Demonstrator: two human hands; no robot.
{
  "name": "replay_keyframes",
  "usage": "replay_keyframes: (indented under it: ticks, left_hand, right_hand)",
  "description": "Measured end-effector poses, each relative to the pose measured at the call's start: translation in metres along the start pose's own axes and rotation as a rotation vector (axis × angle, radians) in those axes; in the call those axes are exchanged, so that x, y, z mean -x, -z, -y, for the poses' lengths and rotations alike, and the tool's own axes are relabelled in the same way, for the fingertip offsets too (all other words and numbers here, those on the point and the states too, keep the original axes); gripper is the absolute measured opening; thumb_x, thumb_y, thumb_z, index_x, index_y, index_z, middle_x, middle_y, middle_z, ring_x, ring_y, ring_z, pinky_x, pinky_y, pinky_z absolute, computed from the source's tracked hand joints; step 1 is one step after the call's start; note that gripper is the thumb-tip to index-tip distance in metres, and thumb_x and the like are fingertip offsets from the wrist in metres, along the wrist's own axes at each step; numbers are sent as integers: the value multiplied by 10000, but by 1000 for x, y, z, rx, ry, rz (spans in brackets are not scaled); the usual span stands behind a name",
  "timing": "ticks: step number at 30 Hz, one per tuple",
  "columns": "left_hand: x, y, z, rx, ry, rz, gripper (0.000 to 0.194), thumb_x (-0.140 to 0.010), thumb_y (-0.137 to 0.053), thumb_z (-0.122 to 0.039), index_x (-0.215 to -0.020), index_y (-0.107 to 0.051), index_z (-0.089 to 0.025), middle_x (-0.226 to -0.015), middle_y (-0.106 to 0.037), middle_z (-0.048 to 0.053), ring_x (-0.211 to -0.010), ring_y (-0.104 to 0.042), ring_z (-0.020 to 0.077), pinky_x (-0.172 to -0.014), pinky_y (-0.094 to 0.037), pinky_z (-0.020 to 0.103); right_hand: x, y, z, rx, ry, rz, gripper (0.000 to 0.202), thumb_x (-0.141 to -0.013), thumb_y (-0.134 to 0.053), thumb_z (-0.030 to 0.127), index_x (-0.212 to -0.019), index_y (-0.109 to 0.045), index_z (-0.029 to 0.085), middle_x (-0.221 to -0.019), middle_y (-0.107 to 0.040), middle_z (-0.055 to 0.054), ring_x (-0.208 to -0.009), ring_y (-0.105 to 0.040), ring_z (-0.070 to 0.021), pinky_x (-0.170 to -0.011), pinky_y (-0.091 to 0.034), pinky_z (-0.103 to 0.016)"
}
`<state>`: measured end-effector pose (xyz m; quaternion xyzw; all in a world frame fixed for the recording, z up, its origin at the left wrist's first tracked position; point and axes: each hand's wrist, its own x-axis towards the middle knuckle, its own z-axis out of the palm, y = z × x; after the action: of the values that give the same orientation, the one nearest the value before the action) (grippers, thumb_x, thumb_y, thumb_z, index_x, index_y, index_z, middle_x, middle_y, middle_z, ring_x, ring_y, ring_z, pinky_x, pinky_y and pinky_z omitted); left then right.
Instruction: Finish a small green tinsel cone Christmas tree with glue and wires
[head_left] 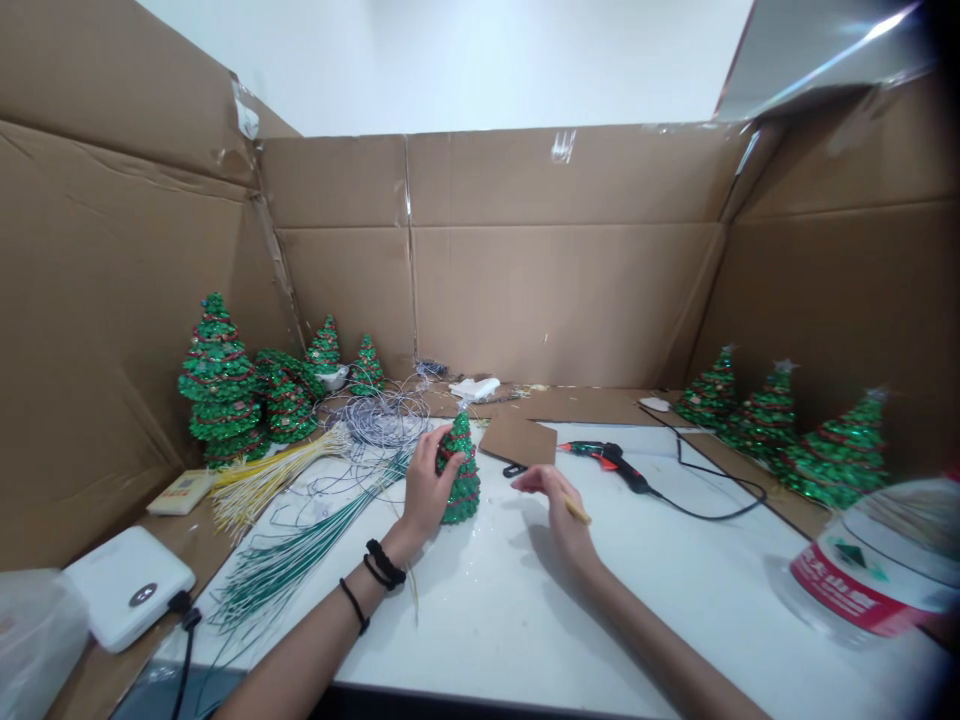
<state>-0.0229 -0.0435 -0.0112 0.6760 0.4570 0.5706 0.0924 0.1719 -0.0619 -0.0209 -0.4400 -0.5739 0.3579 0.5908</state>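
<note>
My left hand (pixel 424 490) grips a small green glitter Christmas tree (pixel 461 470) that stands upright on the white table (pixel 480 600). Black bands circle that wrist. My right hand (pixel 556 500) sits just right of the tree, fingers closed on a thin yellow stick (pixel 577 513) that pokes out to the right. A black and green glue gun (pixel 611 460) lies beyond my right hand, its cord running right.
Bundles of yellow sticks (pixel 262 480), green wires (pixel 300 560) and a grey wire coil (pixel 382 418) lie left. Finished trees stand at the back left (pixel 221 385) and right (pixel 765 415). A white box (pixel 124 585), a cardboard piece (pixel 517 440) and a plastic bottle (pixel 877 565) are nearby. Cardboard walls surround the table.
</note>
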Motion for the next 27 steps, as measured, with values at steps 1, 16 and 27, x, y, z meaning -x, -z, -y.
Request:
replay_keyframes:
  ticks: [1, 16, 27]
  left_hand:
    - [0, 0, 1, 7, 2, -3, 314, -915, -507, -304, -1222, -490, -240, -1172, -553, 67, -1102, -527, 193, -960, -415, 350]
    - [7, -7, 11, 117, 47, -80, 291, -913, -512, -324, -1191, -504, -237, -1164, -532, 70, -1105, -507, 198, -958, -418, 361]
    - [3, -5, 16, 64, 11, -56, 301, -900, -526, -333, -1181, -496, -228, -1137, -535, 74, -1052, -523, 196, -914, -435, 347]
  right_hand:
    - [-3, -13, 6, -53, 12, -28, 424, -908, -365, 550, -746, -567, 214, -813, -645, -64, -834, -601, -221, -815, -470, -363]
    - [1, -83, 14, -202, 214, 9, 201, -932, -403, 413, -890, -463, 226, -1260, -553, -98, -1184, -506, -217, -1005, -387, -379]
    - [-3, -82, 10, -151, 269, 31, 178, -925, -405, 407, -887, -448, 239, -1301, -534, -114, -1246, -473, -222, -1045, -356, -428]
